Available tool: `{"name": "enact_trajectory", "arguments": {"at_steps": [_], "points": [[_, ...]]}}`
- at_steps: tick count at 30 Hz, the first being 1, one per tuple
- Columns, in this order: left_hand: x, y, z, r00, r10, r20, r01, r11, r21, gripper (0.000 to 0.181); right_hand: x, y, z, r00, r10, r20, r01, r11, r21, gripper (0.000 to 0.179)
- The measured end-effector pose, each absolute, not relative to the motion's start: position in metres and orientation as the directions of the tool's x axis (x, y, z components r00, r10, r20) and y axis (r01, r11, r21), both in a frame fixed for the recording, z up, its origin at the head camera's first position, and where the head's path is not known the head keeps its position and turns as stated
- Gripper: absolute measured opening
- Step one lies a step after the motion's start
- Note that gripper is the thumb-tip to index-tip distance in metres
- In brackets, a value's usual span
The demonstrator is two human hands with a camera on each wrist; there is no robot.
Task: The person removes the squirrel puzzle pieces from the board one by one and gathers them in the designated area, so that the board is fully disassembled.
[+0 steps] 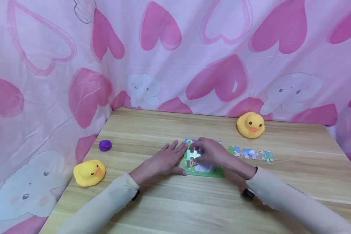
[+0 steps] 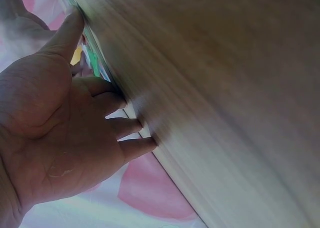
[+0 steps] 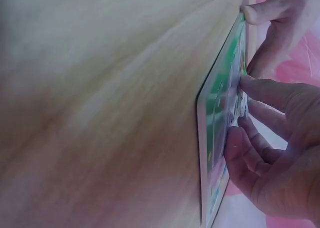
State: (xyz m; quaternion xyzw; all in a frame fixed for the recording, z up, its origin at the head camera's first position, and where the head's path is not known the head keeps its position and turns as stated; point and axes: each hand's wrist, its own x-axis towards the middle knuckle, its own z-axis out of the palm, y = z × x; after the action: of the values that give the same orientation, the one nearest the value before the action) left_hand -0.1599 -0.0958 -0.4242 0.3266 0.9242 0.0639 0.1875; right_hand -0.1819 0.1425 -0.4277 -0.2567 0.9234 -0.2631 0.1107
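A jigsaw puzzle board (image 1: 207, 174) with a green border and a cartoon picture lies flat on the table. My right hand (image 1: 212, 152) is over it, thumb and fingers bent down to its surface. They pinch a small puzzle piece (image 1: 195, 153) at the board's left part, mostly hidden by the fingers. In the right wrist view the fingertips (image 3: 233, 138) touch the board's face. My left hand (image 1: 170, 158) rests on the table at the board's left edge, fingers spread and fairly straight, its thumb near the lower left corner. Several loose puzzle pieces (image 1: 249, 153) lie right of the board.
A yellow toy duck (image 1: 250, 125) stands at the back right, another yellow duck (image 1: 89, 173) at the left edge. A small purple toy (image 1: 105, 145) sits behind the left duck. Pink heart-patterned cloth (image 1: 169, 71) hangs behind and left of the wooden table (image 1: 193, 208).
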Motion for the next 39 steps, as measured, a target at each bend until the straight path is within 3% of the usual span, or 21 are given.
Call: {"name": "enact_trajectory", "arguments": {"at_steps": [9, 14, 19, 29, 39], "points": [[-0.162, -0.094, -0.421, -0.715, 0.63, -0.304, 0.582, 0.777, 0.242, 0.107, -0.179, 0.145, -0.423, -0.816, -0.575, -0.061, -0.465, 0.715, -0.523, 0.045], [-0.162, -0.093, -0.422, -0.712, 0.634, -0.302, 0.586, 0.774, 0.241, 0.107, -0.179, 0.155, -0.421, -0.825, -0.562, -0.059, -0.428, 0.69, -0.584, 0.044], [-0.162, -0.092, -0.422, -0.71, 0.627, -0.321, 0.578, 0.779, 0.243, 0.107, -0.171, 0.182, -0.411, -0.851, -0.522, -0.051, -0.375, 0.673, -0.637, 0.043], [-0.161, -0.096, -0.422, -0.724, 0.605, -0.33, 0.55, 0.796, 0.252, 0.108, -0.144, 0.257, -0.415, -0.893, -0.449, 0.022, -0.368, 0.701, -0.611, 0.046], [-0.16, -0.095, -0.423, -0.719, 0.613, -0.327, 0.554, 0.79, 0.264, 0.106, -0.121, 0.295, -0.428, -0.883, -0.468, 0.039, -0.406, 0.719, -0.564, 0.041]]}}
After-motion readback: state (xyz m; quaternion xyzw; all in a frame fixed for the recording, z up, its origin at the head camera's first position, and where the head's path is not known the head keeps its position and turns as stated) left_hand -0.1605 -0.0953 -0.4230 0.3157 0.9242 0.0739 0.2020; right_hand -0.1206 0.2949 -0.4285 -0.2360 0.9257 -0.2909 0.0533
